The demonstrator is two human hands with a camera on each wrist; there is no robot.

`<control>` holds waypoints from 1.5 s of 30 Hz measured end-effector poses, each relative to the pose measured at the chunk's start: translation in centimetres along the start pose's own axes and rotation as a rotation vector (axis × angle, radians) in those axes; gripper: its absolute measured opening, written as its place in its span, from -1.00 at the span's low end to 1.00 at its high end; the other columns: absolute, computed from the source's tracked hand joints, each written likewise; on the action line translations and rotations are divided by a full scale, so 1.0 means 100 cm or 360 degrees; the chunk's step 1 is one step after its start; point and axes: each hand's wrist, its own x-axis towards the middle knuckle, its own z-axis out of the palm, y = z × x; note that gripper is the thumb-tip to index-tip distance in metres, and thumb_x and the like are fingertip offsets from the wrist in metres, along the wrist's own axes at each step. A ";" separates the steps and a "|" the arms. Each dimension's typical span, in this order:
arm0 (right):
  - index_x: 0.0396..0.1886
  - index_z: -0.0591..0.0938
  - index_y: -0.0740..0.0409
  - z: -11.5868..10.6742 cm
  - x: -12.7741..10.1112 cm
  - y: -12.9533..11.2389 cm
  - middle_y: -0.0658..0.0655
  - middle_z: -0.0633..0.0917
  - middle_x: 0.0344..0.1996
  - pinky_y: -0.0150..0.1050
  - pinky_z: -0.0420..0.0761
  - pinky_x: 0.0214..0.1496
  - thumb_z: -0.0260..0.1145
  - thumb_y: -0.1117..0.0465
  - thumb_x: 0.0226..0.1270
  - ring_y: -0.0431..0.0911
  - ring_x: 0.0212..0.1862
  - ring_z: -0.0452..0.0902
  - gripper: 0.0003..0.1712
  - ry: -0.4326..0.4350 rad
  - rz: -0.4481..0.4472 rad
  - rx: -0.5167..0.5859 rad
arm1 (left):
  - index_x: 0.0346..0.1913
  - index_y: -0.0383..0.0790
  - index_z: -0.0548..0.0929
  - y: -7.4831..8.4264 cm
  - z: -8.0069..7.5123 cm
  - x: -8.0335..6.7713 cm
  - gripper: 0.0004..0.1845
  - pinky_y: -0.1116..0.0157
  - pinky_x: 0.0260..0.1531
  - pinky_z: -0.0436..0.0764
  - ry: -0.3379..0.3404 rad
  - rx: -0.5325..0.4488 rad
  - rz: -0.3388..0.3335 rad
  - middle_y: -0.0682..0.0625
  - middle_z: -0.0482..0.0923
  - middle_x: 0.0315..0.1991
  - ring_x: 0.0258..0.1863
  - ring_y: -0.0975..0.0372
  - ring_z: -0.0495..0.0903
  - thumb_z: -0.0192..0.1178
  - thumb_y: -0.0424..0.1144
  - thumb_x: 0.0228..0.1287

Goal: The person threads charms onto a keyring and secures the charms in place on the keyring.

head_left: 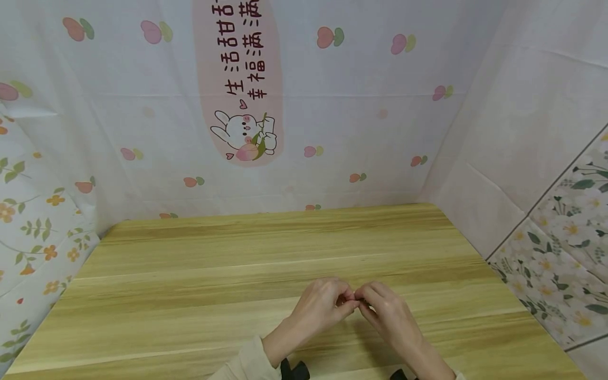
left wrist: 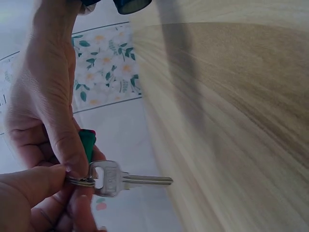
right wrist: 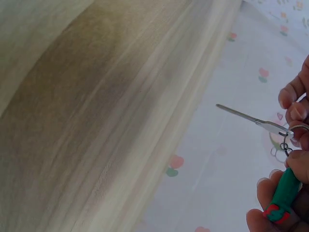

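Both hands met fingertip to fingertip above the wooden table [head_left: 199,264], neither nearer than the other. Left hand [head_left: 319,305]: thumb and forefinger pressed together on the key ring [left wrist: 83,181], pinching it just beside the key's bow. Right hand [head_left: 390,312]: fingers curled round the green charm [right wrist: 285,191], which hung from the same ring by a short chain. Silver key [left wrist: 120,180]: held clear of the tabletop, bow at the fingertips of both hands, blade projecting straight outward from them, long axis roughly level with the table surface. Ring lay between the two sets of fingertips, touching both. Printed backdrop [head_left: 332,105] behind.
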 end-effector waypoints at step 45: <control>-0.45 0.59 0.10 0.003 -0.003 0.001 -0.05 0.60 -0.47 -0.65 0.42 -0.42 -0.07 -0.05 0.41 -0.31 -0.47 0.46 -0.56 0.0029 0.0091 0.0080 | -0.45 -0.11 0.69 -0.002 0.002 -0.004 -0.89 0.71 -0.52 0.32 0.0084 0.0031 0.0153 0.15 0.64 -0.43 -0.48 0.54 0.47 0.29 -0.20 0.18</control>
